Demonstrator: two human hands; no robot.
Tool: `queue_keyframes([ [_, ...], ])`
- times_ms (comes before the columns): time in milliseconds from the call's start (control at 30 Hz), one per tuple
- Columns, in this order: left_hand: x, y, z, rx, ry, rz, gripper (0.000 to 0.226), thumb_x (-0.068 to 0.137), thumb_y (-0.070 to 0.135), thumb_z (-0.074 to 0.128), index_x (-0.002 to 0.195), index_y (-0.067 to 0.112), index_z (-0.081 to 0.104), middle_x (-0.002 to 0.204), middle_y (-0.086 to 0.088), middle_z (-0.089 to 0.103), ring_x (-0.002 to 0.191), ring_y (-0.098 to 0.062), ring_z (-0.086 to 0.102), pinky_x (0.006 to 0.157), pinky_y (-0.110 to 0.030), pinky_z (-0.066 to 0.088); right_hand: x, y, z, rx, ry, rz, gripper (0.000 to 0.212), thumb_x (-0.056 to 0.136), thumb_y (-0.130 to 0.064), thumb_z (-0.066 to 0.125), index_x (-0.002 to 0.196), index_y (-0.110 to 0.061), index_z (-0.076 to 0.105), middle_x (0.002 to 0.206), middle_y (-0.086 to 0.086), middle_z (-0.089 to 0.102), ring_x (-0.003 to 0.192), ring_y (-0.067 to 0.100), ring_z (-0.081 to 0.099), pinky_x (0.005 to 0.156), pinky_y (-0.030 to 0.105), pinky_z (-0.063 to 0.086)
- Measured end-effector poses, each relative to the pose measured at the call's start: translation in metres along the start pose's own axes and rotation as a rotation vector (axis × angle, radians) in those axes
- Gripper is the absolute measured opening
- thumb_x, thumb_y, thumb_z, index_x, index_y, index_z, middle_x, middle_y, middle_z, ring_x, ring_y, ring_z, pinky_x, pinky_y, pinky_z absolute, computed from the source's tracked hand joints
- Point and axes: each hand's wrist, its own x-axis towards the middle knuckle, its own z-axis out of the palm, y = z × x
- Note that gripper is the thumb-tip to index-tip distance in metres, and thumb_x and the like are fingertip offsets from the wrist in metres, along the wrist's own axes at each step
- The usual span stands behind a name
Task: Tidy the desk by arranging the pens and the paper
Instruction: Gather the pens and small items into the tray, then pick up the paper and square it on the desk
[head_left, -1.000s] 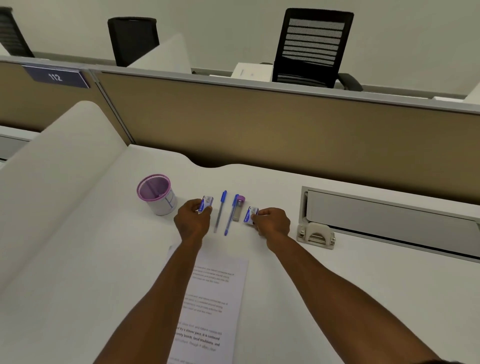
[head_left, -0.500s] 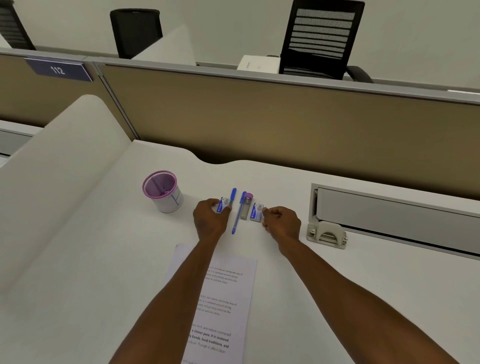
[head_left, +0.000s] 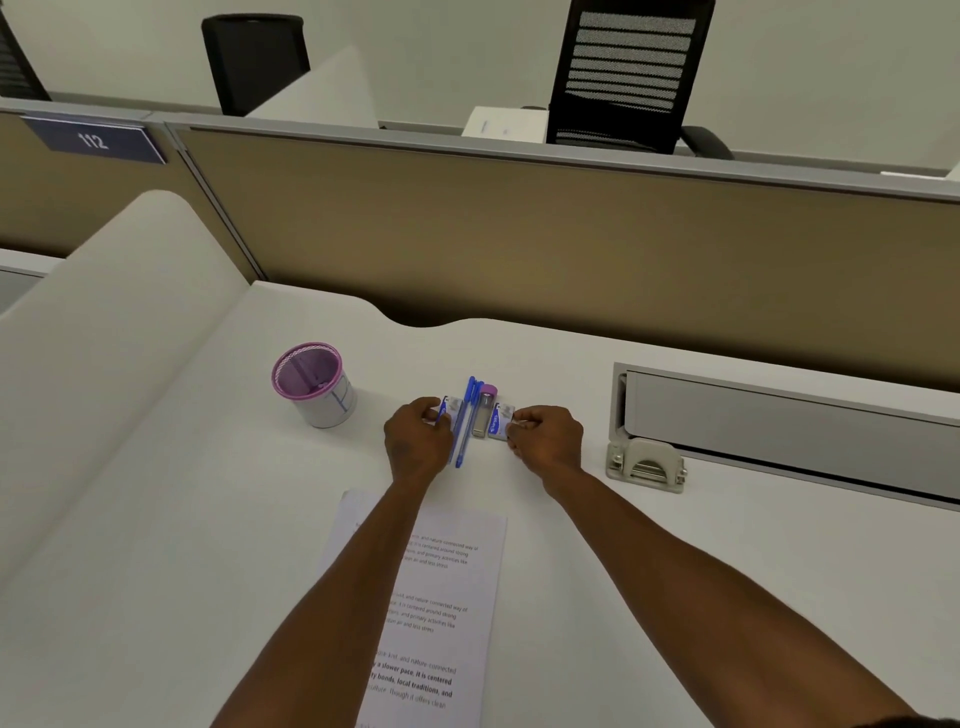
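Two blue pens (head_left: 465, 421) lie side by side on the white desk, pointing away from me. A small clear case with a purple cap (head_left: 484, 410) rests against their right side. My left hand (head_left: 415, 444) pinches a small blue-and-white eraser (head_left: 451, 408) at the pens' left. My right hand (head_left: 545, 439) pinches a second such eraser (head_left: 501, 420) to the right of the case. The row is packed tight. A printed sheet of paper (head_left: 447, 597) lies nearer me, partly under my left forearm.
A purple mesh pen cup (head_left: 311, 382) stands to the left of the row. A grey hole punch (head_left: 647, 465) sits at the right, in front of a long cable tray (head_left: 779, 415). A tan partition (head_left: 519, 223) closes the desk's far side.
Both hands have slid their erasers inward, closing the gaps, so pens, case and erasers now touch in one row. The camera has shifted slightly.
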Motion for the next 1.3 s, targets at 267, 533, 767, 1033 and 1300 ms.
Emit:
queue_keyframes([
  [267, -0.003, 0.001, 0.000, 0.015, -0.029, -0.016, 0.027, 0.084, 0.016, 0.072, 0.109, 0.007, 0.069, 0.101, -0.011, 0.072, 0.092, -0.025, 0.068, 0.092, -0.035, 0.053, 0.001, 0.002, 0.002, -0.014, 0.015, -0.018, 0.020, 0.082, -0.018, 0.075, 0.100, -0.009, 0.076, 0.096, 0.012, 0.075, 0.091, 0.027, 0.071, 0.085, 0.043, 0.058],
  [533, -0.006, 0.007, -0.015, 0.022, -0.011, 0.010, 0.038, 0.087, 0.023, 0.071, 0.122, 0.010, 0.063, 0.116, -0.010, 0.067, 0.102, -0.021, 0.064, 0.084, -0.023, 0.045, -0.013, 0.005, -0.027, -0.159, 0.180, -0.224, 0.035, 0.090, -0.030, 0.069, 0.119, -0.013, 0.068, 0.096, 0.004, 0.074, 0.090, 0.019, 0.068, 0.083, 0.027, 0.050],
  [767, -0.038, 0.032, -0.017, 0.031, -0.075, 0.087, 0.042, 0.088, 0.024, 0.069, 0.127, 0.010, 0.060, 0.126, -0.010, 0.063, 0.115, -0.023, 0.059, 0.097, -0.026, 0.042, -0.037, 0.010, -0.062, -0.317, 0.154, -0.382, 0.039, 0.089, -0.035, 0.068, 0.123, -0.017, 0.064, 0.102, 0.001, 0.070, 0.079, 0.014, 0.066, 0.080, 0.029, 0.053],
  [1033, -0.099, 0.056, -0.016, 0.068, -0.162, 0.260, 0.048, 0.088, 0.025, 0.069, 0.131, 0.008, 0.057, 0.134, -0.010, 0.058, 0.126, -0.026, 0.051, 0.107, -0.034, 0.040, -0.082, 0.028, -0.093, -0.518, 0.064, -0.508, 0.061, 0.092, -0.039, 0.062, 0.145, -0.016, 0.044, 0.144, 0.007, 0.051, 0.134, 0.024, 0.045, 0.108, 0.037, 0.039],
  [1300, -0.185, 0.051, -0.032, -0.023, -0.135, 0.284, 0.046, 0.087, 0.026, 0.071, 0.129, 0.012, 0.059, 0.132, -0.006, 0.060, 0.127, -0.022, 0.051, 0.109, -0.034, 0.037, -0.137, 0.062, -0.106, -0.503, 0.031, -0.466, 0.073, 0.092, -0.050, 0.057, 0.153, -0.025, 0.026, 0.159, 0.004, 0.032, 0.147, 0.023, 0.028, 0.116, 0.039, 0.028],
])
